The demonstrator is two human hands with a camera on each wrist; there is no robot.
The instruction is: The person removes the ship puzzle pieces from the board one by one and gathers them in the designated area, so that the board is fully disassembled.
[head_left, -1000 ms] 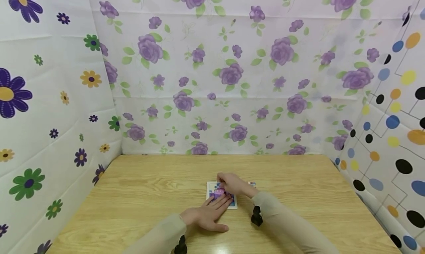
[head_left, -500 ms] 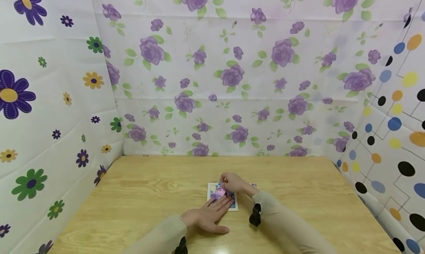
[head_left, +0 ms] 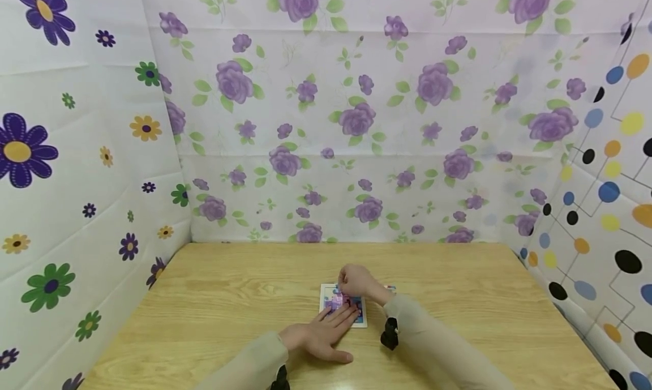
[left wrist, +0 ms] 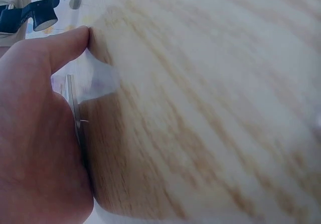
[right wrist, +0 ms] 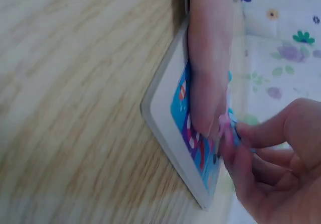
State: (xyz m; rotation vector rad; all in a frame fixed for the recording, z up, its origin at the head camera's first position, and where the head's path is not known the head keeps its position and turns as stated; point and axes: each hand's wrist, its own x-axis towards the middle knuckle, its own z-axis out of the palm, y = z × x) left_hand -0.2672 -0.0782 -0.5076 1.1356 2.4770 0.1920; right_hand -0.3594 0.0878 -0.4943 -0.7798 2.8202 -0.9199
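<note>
A jigsaw puzzle in a white-bordered tray (head_left: 322, 305) lies on the table, its picture in pink, purple and blue. My left hand (head_left: 323, 335) rests flat across its near part, fingers straight and thumb spread out on the wood. Over the puzzle's far side, my right hand (head_left: 356, 281) is curled with the fingertips down. In the right wrist view its thumb and fingers pinch a small pink and blue puzzle piece (right wrist: 230, 127), close to the left fingertips. The left hand (left wrist: 40, 133) covers most of the tray in the left wrist view.
Just right of the tray, partly behind the right wrist, lies a small colourful item (head_left: 390, 287), too small to identify. The wooden table (head_left: 229, 299) is bordered by patterned cloth walls (head_left: 326, 197) at the back and both sides.
The right hand's fingertips have shifted slightly over the far edge of the puzzle. The left hand stays in place. The whole head view has drifted a little.
</note>
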